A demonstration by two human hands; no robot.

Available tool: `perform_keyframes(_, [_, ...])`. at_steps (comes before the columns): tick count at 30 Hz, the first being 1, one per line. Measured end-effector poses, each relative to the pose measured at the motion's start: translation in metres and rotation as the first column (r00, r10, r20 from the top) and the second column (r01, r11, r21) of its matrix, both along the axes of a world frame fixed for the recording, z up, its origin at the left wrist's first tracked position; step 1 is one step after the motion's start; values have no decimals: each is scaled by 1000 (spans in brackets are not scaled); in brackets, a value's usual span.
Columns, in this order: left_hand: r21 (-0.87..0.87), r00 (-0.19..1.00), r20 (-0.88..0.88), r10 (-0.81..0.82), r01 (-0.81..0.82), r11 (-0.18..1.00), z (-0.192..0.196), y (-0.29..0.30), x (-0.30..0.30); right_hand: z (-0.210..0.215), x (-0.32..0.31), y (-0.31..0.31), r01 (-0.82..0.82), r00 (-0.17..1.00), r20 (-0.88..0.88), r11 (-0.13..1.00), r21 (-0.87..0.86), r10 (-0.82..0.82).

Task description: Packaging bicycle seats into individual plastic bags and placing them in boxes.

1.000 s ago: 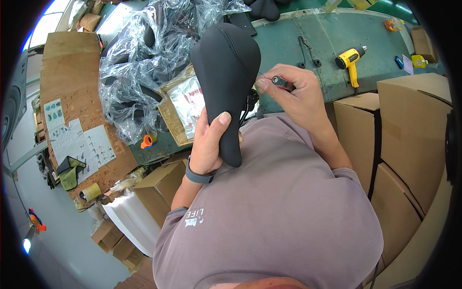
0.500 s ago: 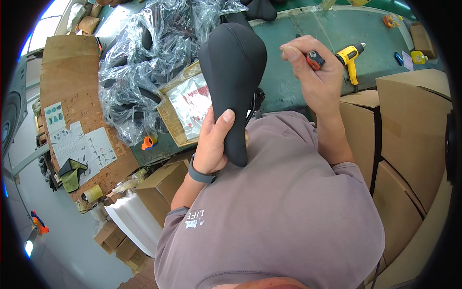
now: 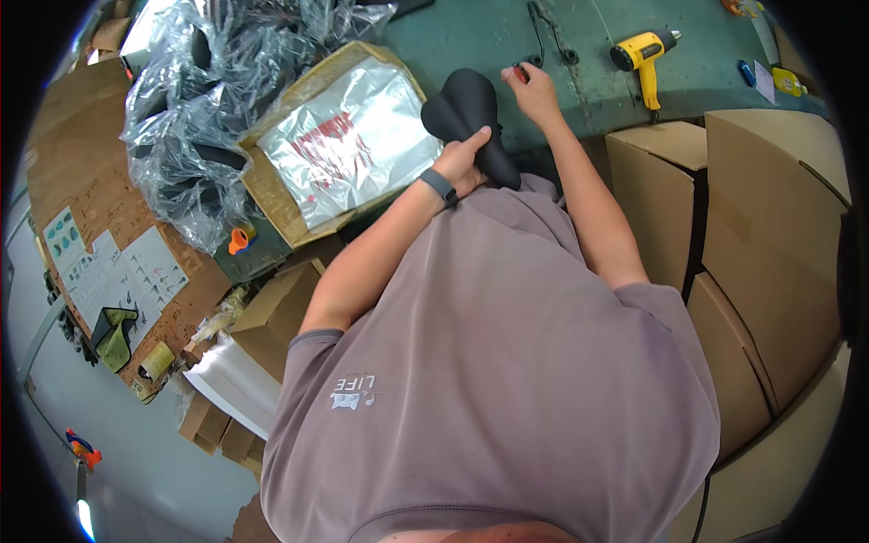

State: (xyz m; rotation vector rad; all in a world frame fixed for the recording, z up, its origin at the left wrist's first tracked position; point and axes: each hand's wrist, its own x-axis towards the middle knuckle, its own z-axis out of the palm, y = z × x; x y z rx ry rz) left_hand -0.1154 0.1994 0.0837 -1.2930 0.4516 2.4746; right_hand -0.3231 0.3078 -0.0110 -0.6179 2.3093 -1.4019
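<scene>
My left hand grips a black bicycle saddle by its narrow nose, thumb on top. The wide end points away from me, over the near edge of the green bench. To its right, my right hand is closed round a small tool with a red-and-black handle. Most of that tool is hidden in the fingers, so its kind does not show. Dark thin metal parts lie on the bench just beyond the right hand.
A yellow-and-black heat gun lies at the right. On the left stands an open carton holding a silver bag, beside plastic-wrapped black saddles. Stacked cardboard boxes flank my right arm. A small orange object sits at the bench edge.
The saddle has been lowered and moved away from the camera, still in my left hand. My right hand has also moved down and away, keeping the red-and-black tool. The view has shifted.
</scene>
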Motion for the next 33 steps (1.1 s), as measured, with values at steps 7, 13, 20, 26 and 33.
perform_keyframes(7, [14,989,116,91,-93,996,-7,25,-47,12,12,27,178,694,678,970,163,-241])
perform_keyframes(13, [53,915,287,-284,281,958,-78,43,-72,-11,13,62,-236,915,392,915,329,95])
perform_keyframes(20, [-838,688,475,-548,165,-520,-69,-29,-115,-55,8,73,-9,972,200,837,547,-120])
perform_keyframes(26, [-692,333,712,-618,481,-538,-108,-90,-126,-53,-23,49,39,977,170,894,446,-127])
perform_keyframes(33, [-559,205,646,-735,783,-273,-152,-118,-134,-30,-56,24,-175,979,184,821,543,87])
